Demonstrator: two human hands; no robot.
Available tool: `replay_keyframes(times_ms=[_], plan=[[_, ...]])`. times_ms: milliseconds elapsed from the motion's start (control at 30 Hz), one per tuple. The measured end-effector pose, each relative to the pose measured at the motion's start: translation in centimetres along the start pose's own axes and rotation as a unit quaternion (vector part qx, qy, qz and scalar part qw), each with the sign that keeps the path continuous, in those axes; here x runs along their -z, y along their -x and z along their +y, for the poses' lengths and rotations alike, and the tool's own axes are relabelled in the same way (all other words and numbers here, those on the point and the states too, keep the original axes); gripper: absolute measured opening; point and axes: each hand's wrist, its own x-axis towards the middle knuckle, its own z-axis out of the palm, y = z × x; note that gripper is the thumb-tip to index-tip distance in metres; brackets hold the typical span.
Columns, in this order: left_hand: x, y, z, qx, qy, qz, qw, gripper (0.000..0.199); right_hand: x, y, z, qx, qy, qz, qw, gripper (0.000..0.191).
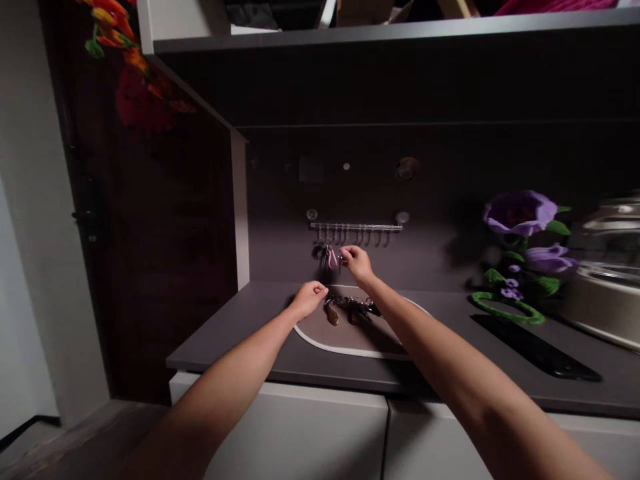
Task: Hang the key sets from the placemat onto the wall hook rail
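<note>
My right hand (357,263) is raised in front of the back panel, its thumb and fingers pinched on what looks like a small metal key (341,263). Just left of it, a bunch of keys with a pink loop (333,259) hangs from a clear hook rail (356,227). Lower down, my left hand (309,298) hovers over the left part of a brown mat with a white rim (330,349). Its fingertips are closed together; anything between them is too small to make out. Several keys with a brown fob (332,314) lie on the mat between my arms.
Purple artificial flowers (520,213) stand on the counter at right, behind a long black object (537,347). Beside them is a pale appliance with a transparent top (603,293). A shelf (390,30) overhangs the counter (225,327). A dark door (165,253) is at left.
</note>
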Motion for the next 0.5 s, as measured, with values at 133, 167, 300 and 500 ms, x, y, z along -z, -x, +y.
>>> replay_keyframes(times_ms=[133, 167, 300, 500], plan=[[-0.1, -0.2, -0.3, -0.004, -0.023, 0.000, 1.000, 0.017, -0.8, -2.5, -0.6, -0.005, -0.008, 0.054, 0.998, 0.017], [-0.1, -0.2, -0.4, -0.006, -0.026, -0.001, 1.000, 0.017, -1.0, -3.2, -0.6, -0.003, -0.005, 0.068, 0.998, 0.017], [-0.2, -0.4, -0.8, -0.016, -0.028, -0.004, 0.999, 0.015, -1.8, -5.2, -0.7, 0.036, 0.042, 0.105, 0.993, 0.021], [-0.1, -0.5, -1.0, -0.020, -0.035, -0.007, 0.999, 0.015, -2.3, -6.7, -0.9, 0.070, 0.157, 0.097, 0.980, 0.024]])
